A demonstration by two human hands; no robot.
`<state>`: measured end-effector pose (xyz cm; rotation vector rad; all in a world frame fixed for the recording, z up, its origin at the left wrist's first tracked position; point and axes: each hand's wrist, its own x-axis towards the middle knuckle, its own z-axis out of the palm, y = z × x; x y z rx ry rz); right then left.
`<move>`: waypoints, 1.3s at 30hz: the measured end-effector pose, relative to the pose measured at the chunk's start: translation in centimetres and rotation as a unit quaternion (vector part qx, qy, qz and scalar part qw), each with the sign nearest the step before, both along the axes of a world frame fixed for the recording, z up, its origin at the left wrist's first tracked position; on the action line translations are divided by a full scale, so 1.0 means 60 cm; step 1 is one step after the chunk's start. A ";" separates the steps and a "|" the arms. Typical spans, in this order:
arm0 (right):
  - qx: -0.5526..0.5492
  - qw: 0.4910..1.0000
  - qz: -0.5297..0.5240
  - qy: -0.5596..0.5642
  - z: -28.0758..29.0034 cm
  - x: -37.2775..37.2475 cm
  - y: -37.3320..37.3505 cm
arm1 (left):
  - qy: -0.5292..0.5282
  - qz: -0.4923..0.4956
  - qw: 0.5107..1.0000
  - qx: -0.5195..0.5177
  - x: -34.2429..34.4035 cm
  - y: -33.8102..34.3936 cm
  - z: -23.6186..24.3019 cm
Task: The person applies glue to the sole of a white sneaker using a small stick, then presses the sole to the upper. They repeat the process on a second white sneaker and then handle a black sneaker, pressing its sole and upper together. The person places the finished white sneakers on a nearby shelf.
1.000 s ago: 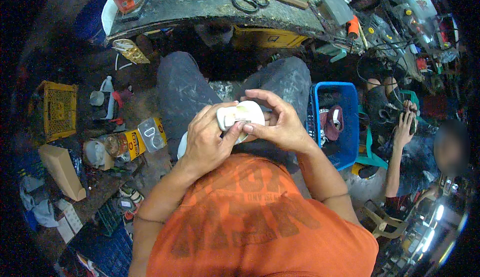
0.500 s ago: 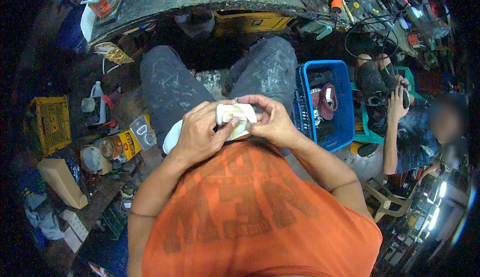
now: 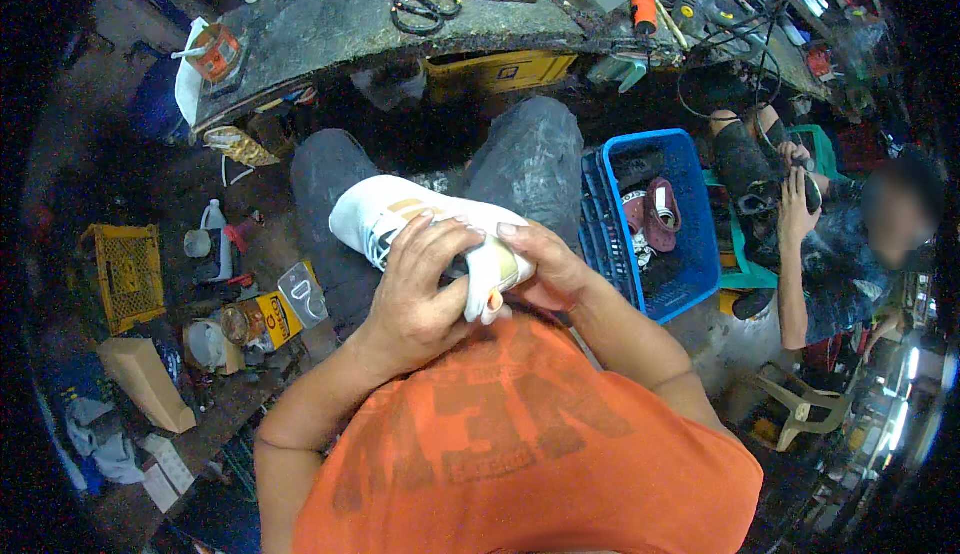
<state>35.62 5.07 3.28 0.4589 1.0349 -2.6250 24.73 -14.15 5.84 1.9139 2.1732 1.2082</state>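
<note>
A white sneaker (image 3: 370, 204) with laces and tan stripes lies across my lap, toe toward the upper left and heel toward me. My left hand (image 3: 420, 289) is wrapped over its near side, fingers curled near the collar. My right hand (image 3: 555, 264) grips the heel, thumb on a pale cream patch. A white flap with a small orange-edged end sticks out between my hands; whether it is the tongue or lining I cannot tell. My fingertips on the shoe's underside are hidden.
A cluttered bench (image 3: 290, 34) ahead holds scissors (image 3: 415, 9) and tools. A blue basket (image 3: 700, 234) with shoes stands at my right, beside a seated co-worker (image 3: 820, 254) handling a dark object. A yellow crate (image 3: 125, 274), cardboard box (image 3: 145, 384) and containers are at my left.
The shoe has turned: its white body and laced top now show, toe pointing up-left. Both my hands have shifted their hold, the left one now lower, over the collar.
</note>
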 end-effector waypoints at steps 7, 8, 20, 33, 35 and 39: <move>0.012 0.987 -0.110 0.118 0.010 0.011 0.029 | -0.339 0.246 0.878 0.230 -0.089 -0.066 -0.028; 0.021 0.983 -0.121 0.139 0.003 0.011 0.029 | -0.475 0.199 0.831 0.211 -0.095 -0.066 -0.036; 0.322 0.928 -0.113 0.148 -0.019 -0.070 0.030 | -0.418 0.206 0.871 0.157 -0.100 0.008 -0.010; 0.729 0.554 0.012 0.402 0.113 -0.210 0.047 | -0.340 0.192 0.921 -0.007 -0.106 0.056 -0.002; 0.750 0.537 0.049 0.383 0.108 -0.214 0.059 | -0.329 0.187 0.925 -0.027 -0.109 0.064 -0.006; 0.760 0.525 0.076 0.374 0.092 -0.214 0.077 | -0.324 0.176 0.929 -0.038 -0.113 0.074 -0.014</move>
